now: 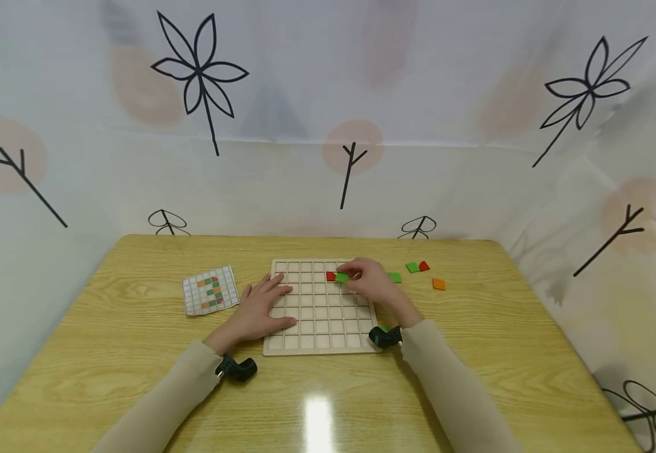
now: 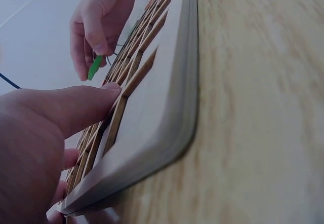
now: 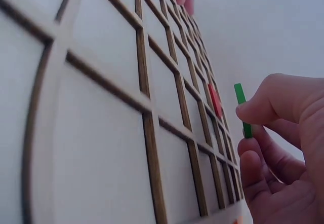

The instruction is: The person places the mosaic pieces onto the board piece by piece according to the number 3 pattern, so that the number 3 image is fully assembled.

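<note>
A wooden grid board with square cells lies flat on the table. My left hand rests on its left edge, fingers spread and thumb reaching over the frame. Between thumb and fingertips, my right hand pinches a thin green tile above the board's upper part. A red tile sits in a cell of an upper row, just left of the green tile in the head view. In the right wrist view the held tile stands on edge, apart from the grid.
Left of the board lies a card printed with a grid of coloured squares. To the right are loose tiles: green ones, a red one and an orange one. Another green tile is partly hidden by the right wrist camera.
</note>
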The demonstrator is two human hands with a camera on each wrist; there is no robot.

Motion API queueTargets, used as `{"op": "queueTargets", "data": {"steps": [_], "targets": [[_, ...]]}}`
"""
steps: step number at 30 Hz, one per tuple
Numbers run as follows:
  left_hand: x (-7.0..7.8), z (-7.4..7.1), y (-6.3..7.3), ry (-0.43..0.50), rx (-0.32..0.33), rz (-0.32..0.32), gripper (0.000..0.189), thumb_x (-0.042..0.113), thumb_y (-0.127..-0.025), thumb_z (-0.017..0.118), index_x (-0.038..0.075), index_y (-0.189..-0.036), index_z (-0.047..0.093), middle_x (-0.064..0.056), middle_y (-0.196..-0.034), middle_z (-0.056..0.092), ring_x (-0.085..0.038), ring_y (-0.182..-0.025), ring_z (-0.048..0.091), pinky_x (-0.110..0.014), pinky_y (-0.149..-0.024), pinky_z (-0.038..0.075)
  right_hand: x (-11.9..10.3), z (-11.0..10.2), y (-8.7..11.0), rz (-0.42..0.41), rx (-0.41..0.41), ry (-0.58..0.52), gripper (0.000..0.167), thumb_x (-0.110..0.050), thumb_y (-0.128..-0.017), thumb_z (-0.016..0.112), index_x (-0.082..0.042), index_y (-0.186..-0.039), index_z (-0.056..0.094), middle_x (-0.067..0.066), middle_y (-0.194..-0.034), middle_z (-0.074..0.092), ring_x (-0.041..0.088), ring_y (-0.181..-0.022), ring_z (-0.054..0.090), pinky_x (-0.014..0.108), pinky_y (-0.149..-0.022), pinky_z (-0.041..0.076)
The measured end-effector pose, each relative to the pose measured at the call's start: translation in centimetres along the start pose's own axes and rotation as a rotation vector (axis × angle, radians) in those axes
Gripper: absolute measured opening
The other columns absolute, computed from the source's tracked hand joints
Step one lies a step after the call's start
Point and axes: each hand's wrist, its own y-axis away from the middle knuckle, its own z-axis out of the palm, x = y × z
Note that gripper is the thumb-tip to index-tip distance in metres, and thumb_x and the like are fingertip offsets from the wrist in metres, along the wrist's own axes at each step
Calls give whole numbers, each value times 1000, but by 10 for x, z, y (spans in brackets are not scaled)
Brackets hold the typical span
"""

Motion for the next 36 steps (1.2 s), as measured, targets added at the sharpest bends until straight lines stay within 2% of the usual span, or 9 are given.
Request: {"op": "queueTargets", "data": {"steps": [6, 13, 25, 36], "targets": [[-1, 1, -1, -9, 2, 3, 71, 46, -89, 71, 9, -146, 51, -14, -162, 25, -37, -150, 11, -70, -112, 4, -8, 11, -11, 19, 7, -28, 39, -2, -85, 66, -8, -123, 71, 5, -113, 64, 21, -97, 59, 39, -84, 51], [-2, 3, -1, -7, -4, -3, 71, 48, -89, 70, 10, -147, 50, -13, -163, 24, -37, -150, 10, -70, -111, 4, -12, 25, -19, 10, 47, -42, 32, -4, -87, 68, -8, -118, 74, 4, -112, 65, 20, -97, 60, 38, -84, 51], [-2, 2, 2, 0, 8, -3, 71, 47, -89, 70, 9, -146, 51, -14, -162, 25, -39, -150, 11, -71, -111, 5, -12, 37, -20, 80, 92, -186, 28, -4, -90, 69, -13, -116, 75, 3, -115, 64, 22, -97, 59, 40, -85, 50], [2, 1, 2, 3, 16, 1, 70, 44, -89, 71, 8, -146, 51, -16, -161, 26, -40, -149, 12, -72, -110, 5, -9, 43, -21, 46, 119, -145, 27, -4, -91, 69, -13, -115, 76, 3, -114, 65, 21, -98, 60, 40, -87, 50]]}}
